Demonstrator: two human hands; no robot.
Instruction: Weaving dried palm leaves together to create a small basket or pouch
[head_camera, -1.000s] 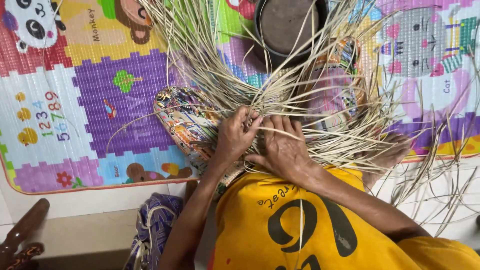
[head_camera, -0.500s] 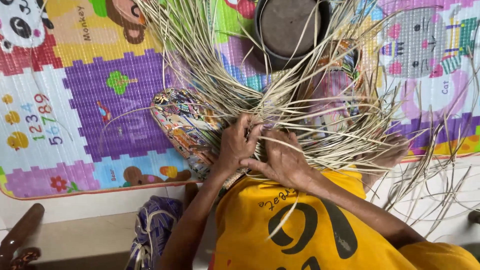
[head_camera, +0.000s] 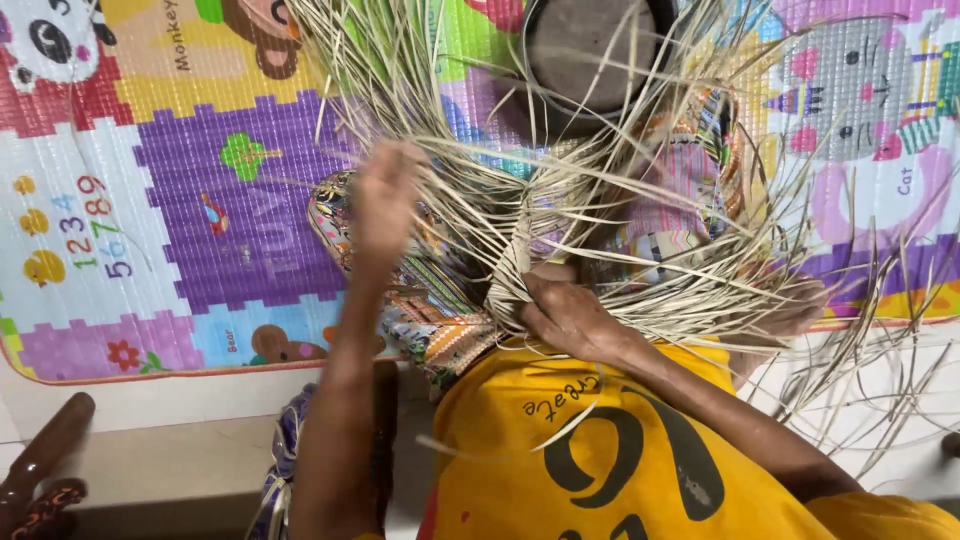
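The right hand (head_camera: 570, 318) is closed around the gathered base of the pale straw strips (head_camera: 560, 200), pinching them together just above the yellow shirt (head_camera: 600, 440). From this gripped point the strips fan out upward and to both sides in a loose spray. The left hand (head_camera: 385, 200) is raised to the left of the gripped bundle and is blurred. Its fingers are loosely curled among a few strips, but whether it really grips any of them cannot be told.

Under the strips and just above the right hand lies a patterned cloth (head_camera: 430, 310) in many colours, which covers the person's lap and reaches to the left of the bundle. Further above the bundle, partly hidden behind the strips, stands a dark round bowl-shaped thing (head_camera: 590, 50). All this rests on a bright play mat (head_camera: 180, 200) printed with animals and blocks of purple, yellow, red and green, which spreads away from the bundle to the left and right. Some strips trail off the mat to the lower right of the bundle, onto the white tiled floor (head_camera: 880, 400). Far to the lower left of the bundle, a dark wooden piece (head_camera: 45, 460) shows at the edge.
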